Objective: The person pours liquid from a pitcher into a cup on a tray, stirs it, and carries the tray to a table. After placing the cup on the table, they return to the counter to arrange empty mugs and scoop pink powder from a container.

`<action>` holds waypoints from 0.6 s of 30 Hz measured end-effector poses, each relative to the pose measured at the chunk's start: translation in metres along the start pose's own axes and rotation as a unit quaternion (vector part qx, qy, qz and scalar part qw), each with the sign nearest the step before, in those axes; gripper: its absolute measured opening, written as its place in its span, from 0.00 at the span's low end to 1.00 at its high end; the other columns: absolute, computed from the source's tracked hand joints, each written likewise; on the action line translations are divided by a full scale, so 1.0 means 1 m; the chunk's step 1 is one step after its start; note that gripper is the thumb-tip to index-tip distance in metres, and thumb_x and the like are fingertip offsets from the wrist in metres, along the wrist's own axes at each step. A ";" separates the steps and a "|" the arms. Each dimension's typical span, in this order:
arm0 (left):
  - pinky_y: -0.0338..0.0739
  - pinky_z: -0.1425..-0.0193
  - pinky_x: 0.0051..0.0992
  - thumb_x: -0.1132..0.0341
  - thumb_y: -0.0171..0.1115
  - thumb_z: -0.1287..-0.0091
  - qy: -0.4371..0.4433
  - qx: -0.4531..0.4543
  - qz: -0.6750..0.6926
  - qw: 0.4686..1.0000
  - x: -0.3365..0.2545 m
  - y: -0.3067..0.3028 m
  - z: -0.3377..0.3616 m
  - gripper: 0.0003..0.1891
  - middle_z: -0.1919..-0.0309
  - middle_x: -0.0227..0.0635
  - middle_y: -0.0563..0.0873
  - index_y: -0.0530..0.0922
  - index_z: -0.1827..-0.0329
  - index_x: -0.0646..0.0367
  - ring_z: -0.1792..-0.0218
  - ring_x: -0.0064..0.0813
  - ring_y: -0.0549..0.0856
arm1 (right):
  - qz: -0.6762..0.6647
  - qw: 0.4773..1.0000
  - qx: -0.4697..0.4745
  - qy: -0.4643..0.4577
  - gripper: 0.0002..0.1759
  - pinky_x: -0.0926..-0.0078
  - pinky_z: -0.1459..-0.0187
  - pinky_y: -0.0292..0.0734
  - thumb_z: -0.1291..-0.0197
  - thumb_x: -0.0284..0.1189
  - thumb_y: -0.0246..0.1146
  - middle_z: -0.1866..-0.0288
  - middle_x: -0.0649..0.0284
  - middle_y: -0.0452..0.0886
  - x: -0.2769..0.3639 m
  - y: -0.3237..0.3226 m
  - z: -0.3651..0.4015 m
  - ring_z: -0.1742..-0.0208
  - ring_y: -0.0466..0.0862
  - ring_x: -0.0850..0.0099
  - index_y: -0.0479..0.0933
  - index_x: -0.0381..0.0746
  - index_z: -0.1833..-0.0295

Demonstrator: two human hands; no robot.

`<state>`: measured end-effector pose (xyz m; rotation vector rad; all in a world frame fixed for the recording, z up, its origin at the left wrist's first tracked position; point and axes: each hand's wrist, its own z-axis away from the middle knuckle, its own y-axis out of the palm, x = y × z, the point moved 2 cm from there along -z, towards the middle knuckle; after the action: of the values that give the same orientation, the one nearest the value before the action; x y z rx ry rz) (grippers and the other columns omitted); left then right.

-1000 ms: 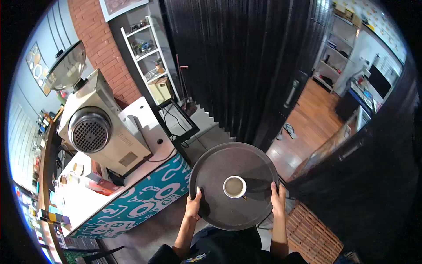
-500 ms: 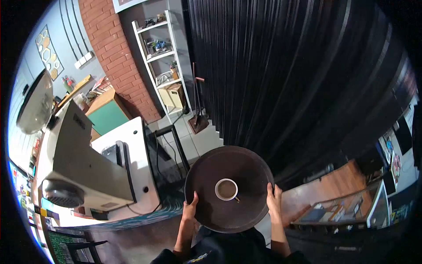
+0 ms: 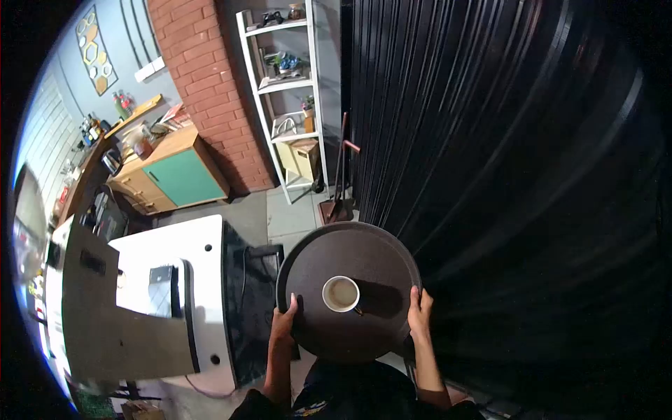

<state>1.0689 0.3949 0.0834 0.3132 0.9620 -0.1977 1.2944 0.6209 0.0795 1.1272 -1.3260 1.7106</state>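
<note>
A round dark brown tray [image 3: 350,245] is held level in front of my body. My left hand [image 3: 283,322] grips its left rim, the thumb resting on top and the other fingers hidden beneath. On the right rim, my right hand [image 3: 420,313] holds the tray in the same way. A white cup [image 3: 341,294] with a light brown drink stands upright near the tray's middle, its handle toward the lower right. Neither hand touches the cup.
To the left is a white-topped counter [image 3: 175,238] with a large beige machine [image 3: 91,308]. Ahead stand a green-doored cabinet [image 3: 183,178], a brick pillar [image 3: 210,91], a white ladder shelf [image 3: 262,115] and a long-handled dustpan [image 3: 336,210]. A black pleated curtain [image 3: 490,140] hangs at right.
The view has turned left, showing more of the green-doored cabinet and the counter's far side. The tray, still in both hands, sits slightly further left and higher in view with the cup on it.
</note>
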 end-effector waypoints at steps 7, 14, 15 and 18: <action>0.65 0.76 0.20 0.55 0.64 0.32 -0.008 0.025 -0.042 0.999 -0.056 0.039 -0.116 0.15 0.80 0.21 0.75 0.78 0.72 0.55 0.79 0.15 0.74 | 0.005 1.000 0.002 0.006 0.22 0.67 0.48 0.68 0.27 0.42 0.51 0.56 0.55 0.77 0.038 0.079 -0.104 0.53 0.74 0.66 0.75 0.32 0.49; 0.62 0.74 0.21 0.56 0.62 0.31 -0.001 0.024 0.004 1.000 -0.094 0.056 -0.196 0.16 0.80 0.19 0.74 0.77 0.76 0.53 0.78 0.13 0.71 | 0.013 0.998 0.037 0.042 0.22 0.66 0.41 0.63 0.28 0.43 0.53 0.49 0.54 0.76 0.085 0.143 -0.186 0.44 0.71 0.63 0.76 0.35 0.47; 0.62 0.74 0.21 0.56 0.62 0.31 -0.004 0.032 0.024 0.999 -0.097 0.055 -0.206 0.16 0.79 0.20 0.74 0.78 0.76 0.54 0.78 0.14 0.71 | 0.005 0.998 0.041 0.048 0.21 0.66 0.41 0.64 0.28 0.42 0.53 0.50 0.55 0.76 0.093 0.155 -0.196 0.45 0.71 0.64 0.76 0.34 0.47; 0.67 0.72 0.22 0.56 0.63 0.32 0.005 -0.013 0.015 1.000 -0.113 0.052 -0.231 0.14 0.77 0.22 0.77 0.80 0.71 0.56 0.76 0.14 0.74 | -0.011 0.997 0.076 0.026 0.19 0.69 0.44 0.66 0.28 0.40 0.54 0.52 0.57 0.76 0.100 0.197 -0.236 0.48 0.72 0.67 0.77 0.34 0.50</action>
<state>0.8431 0.5272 0.0630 0.3047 0.9675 -0.1554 1.0273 0.8025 0.0735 1.1692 -1.1642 1.8380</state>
